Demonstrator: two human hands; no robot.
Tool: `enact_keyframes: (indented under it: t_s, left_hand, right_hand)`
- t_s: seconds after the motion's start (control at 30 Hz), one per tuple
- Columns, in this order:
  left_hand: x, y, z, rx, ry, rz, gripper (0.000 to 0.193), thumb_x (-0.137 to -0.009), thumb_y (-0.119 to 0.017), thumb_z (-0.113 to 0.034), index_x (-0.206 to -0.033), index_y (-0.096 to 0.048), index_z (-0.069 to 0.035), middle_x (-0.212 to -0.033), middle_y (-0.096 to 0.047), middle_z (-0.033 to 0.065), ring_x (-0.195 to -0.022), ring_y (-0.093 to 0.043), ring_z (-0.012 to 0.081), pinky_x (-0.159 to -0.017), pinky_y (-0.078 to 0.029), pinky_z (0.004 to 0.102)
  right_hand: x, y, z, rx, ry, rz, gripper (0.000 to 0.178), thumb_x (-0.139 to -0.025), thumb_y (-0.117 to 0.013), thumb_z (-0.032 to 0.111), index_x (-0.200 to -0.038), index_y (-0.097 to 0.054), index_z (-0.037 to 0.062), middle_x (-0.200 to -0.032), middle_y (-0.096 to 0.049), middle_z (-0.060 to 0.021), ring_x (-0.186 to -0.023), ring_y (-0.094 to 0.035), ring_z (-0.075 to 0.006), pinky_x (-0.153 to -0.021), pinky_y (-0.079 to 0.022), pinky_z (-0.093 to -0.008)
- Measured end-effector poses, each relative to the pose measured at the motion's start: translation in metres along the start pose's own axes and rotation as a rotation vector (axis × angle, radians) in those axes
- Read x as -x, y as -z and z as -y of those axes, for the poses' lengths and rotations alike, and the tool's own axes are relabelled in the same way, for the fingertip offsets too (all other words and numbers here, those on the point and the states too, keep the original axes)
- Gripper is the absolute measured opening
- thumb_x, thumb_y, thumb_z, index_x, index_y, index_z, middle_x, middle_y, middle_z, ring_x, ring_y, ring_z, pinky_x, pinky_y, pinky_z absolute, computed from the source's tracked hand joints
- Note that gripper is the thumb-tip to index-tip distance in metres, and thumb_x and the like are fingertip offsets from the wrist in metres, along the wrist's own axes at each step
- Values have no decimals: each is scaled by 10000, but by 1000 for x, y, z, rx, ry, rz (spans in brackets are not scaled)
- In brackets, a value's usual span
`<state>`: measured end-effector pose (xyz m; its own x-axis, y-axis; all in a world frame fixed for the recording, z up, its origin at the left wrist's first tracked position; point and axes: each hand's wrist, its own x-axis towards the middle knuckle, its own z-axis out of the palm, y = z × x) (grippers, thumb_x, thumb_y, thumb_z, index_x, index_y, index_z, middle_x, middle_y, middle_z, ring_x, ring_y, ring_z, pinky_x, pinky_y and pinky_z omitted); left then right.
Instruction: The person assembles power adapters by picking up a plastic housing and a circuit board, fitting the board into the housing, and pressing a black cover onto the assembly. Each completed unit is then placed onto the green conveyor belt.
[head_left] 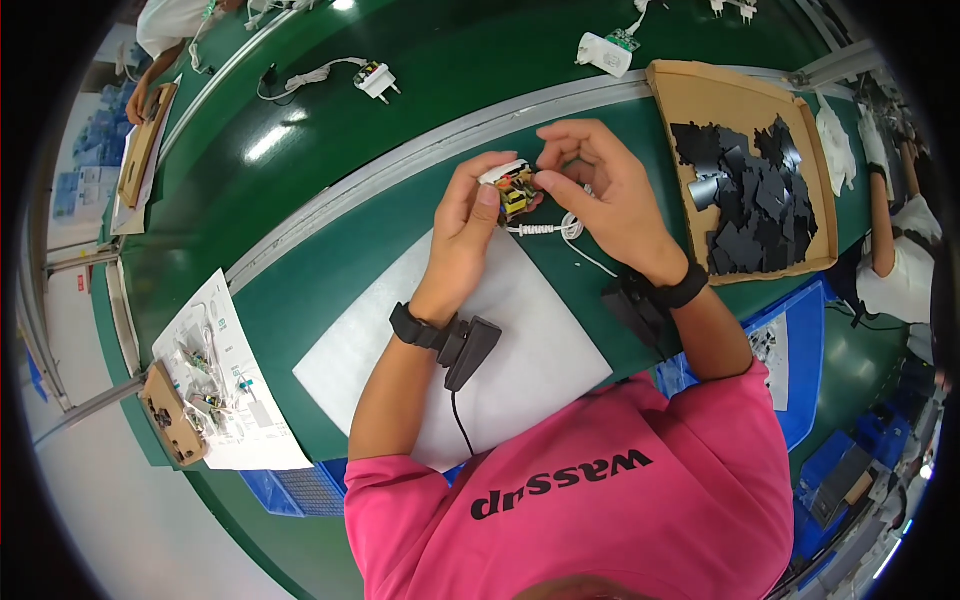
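Observation:
Between my hands is an uncased power adapter (516, 190), its circuit board with a yellow transformer and small parts exposed and some white casing at the top. My left hand (470, 208) grips it from the left with thumb and fingers. My right hand (600, 185) is at its right side, thumb and bent fingers close to the board; what those fingertips hold, if anything, is hidden. A white cable (540, 230) with a ribbed strain relief runs from below the adapter to a coil under my right hand. A white sheet (450, 330) lies below my forearms.
A cardboard tray (825, 215) of black plastic pieces (745, 195) stands at the right. Beyond the metal rail lie two plug adapters (377, 82) (605, 54). At the left, a paper sheet (235, 390) bears small parts beside a cardboard box (170, 412). Blue bins (805, 350) flank the bench. Other people work nearby.

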<state>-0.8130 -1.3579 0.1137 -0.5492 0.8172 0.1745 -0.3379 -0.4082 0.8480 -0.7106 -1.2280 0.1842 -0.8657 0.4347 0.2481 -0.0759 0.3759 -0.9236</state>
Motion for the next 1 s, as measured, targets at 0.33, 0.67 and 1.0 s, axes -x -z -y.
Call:
enact_keyframes:
  t_s: [0.33, 0.67, 1.0]
  left_hand:
    - [-4, 4, 5, -186, -6, 124, 406, -1005, -433, -319, -1300, -438, -41, -1198, -553, 104, -1030, -591, 187, -917, -455, 319]
    - [-3, -4, 6, -174, -56, 22, 284, -1014, -417, -248, -1214, -498, -64, -1104, -536, 36, -949, -496, 109, -839, -394, 237]
    - [-7, -8, -1, 72, 15, 52, 320, -1025, -386, -267, -1269, -441, -68, -1102, -558, 61, -970, -546, 131, -879, -425, 279]
  right_hand:
    - [-4, 9, -1, -243, -110, 107, 448, -852, -595, -57, -1261, -434, 25, -951, -544, -45, -879, -543, -102, -791, -468, -246]
    - [1, 3, -5, -217, -109, 79, 438, -856, -581, -70, -1255, -429, 27, -908, -550, -39, -855, -552, -103, -771, -468, -245]
    - [-2, 4, -11, 539, 501, 105, 311, -835, -566, -73, -1134, -550, 9, -892, -600, -99, -814, -613, -188, -728, -512, -306]
